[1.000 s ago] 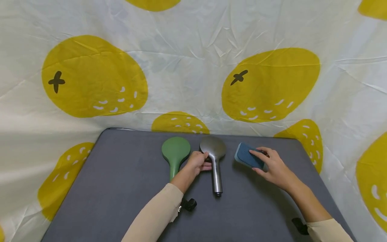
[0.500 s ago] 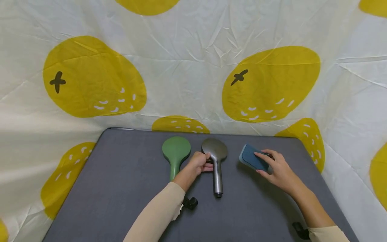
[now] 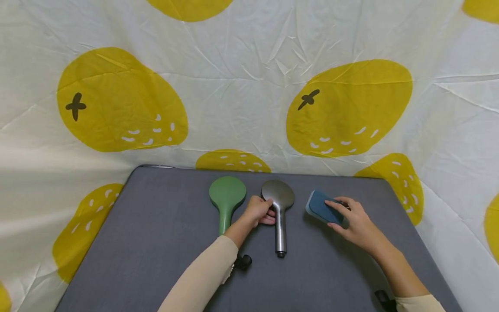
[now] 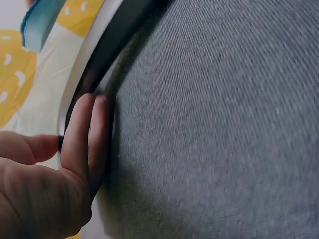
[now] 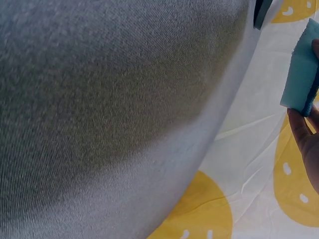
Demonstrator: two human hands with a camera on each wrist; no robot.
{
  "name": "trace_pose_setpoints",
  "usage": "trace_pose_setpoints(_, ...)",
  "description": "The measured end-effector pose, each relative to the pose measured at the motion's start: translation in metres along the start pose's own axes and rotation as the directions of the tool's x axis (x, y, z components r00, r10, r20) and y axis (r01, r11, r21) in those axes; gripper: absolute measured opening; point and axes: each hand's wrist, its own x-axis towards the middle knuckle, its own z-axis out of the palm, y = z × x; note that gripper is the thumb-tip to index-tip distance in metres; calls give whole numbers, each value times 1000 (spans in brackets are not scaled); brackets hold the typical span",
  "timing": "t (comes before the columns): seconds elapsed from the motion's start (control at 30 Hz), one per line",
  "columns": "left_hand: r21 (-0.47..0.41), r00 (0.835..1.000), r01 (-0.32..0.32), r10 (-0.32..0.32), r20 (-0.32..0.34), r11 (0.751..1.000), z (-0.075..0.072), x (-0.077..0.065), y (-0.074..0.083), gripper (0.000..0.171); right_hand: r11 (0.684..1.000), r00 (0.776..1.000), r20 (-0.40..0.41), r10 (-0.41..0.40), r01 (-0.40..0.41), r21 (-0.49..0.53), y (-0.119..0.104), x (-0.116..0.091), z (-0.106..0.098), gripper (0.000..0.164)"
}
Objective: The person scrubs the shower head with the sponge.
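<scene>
In the head view, a dark grey metallic shower head (image 3: 278, 194) lies face down on the table, its handle toward me. My left hand (image 3: 256, 211) grips it at the neck from the left, thumb on top and fingers beneath. The left wrist view shows those fingers (image 4: 79, 129) tucked under the shower head's edge. A two-tone blue sponge (image 3: 322, 207) is in my right hand (image 3: 358, 224), pinched between thumb and fingers, tilted above the table to the right of the shower head. Its lighter, thicker layer (image 5: 300, 74) faces down in the right wrist view.
A green shower head (image 3: 227, 193) lies left of the grey one, its handle end partly hidden by my left forearm. Both rest on a grey cloth-covered table (image 3: 156, 242). Behind the table hangs a white curtain (image 3: 238, 108) with yellow fruit prints.
The grey shower head has shifted slightly right and toward me with my left hand. The sponge in my right hand moved right, then a little back left and down.
</scene>
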Motion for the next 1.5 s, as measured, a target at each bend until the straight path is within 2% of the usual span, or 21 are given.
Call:
trace_pose_setpoints(0.17, 42, 999, 12, -14, 37, 999, -1, 1, -4, 33, 1000, 1000, 13, 17, -17, 1, -1, 1, 3, 60)
trace_pose_setpoints(0.37, 148, 1000, -2, 0, 17, 989, -2, 1, -5, 39, 1000, 1000, 16, 21, -21, 0, -2, 3, 4, 68)
trace_pose_setpoints(0.7, 119, 1000, 2, -4, 20, 993, -5, 0, -4, 38, 1000, 999, 18, 29, -29, 3, -4, 6, 3, 73)
trace_pose_setpoints(0.93, 151, 998, -9, 0, 62, 989, -11, -7, 0, 43, 999, 999, 27, 40, -40, -2, -8, 10, 1, 74)
trace_pose_setpoints(1.1, 218, 996, -59, 42, 81, 974, -21, -17, 8, 42, 999, 999, 30, 35, -35, 2, -12, 15, 0, 74)
trace_pose_setpoints(1.27, 289, 990, -126, 103, 93, 949, -35, -26, 21, 39, 1000, 1000, 19, 4, -4, 11, -15, 22, 2, 74)
trace_pose_setpoints(1.5, 309, 982, -181, 152, 115, 934, -61, -45, 39, 39, 999, 999, 31, 6, -7, 42, -26, 35, 6, 74)
